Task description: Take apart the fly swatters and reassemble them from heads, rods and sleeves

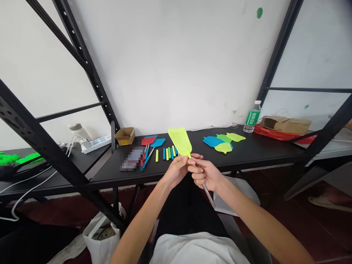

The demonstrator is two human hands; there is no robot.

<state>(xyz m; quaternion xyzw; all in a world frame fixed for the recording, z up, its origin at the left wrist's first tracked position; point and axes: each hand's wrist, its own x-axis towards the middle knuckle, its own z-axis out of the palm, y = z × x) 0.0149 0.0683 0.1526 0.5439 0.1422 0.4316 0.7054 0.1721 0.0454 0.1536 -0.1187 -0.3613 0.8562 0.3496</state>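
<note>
Apparently partway through one piece: holding a yellow head (179,139) up in the air at the near edge of the table (236,159). Pinching its base between thumb and fingers of the left hand (178,170); curling the fingers of the right hand (205,174) around the metal rod (208,195) just below. Cannot tell, behind those fingers, whether fully seated; bare at the rod's lower end, judging by the lack of a grip. Beyond the left hand, with several loose grips (167,154) lined up, seemingly left to fit. Farther left, with a few swatters (148,140) showing head, rod and grip together, so probably done. To the right, with loose heads (224,138) in blue, green and yellow overlapping, apparently unfitted, near a bottle (252,119).
</note>
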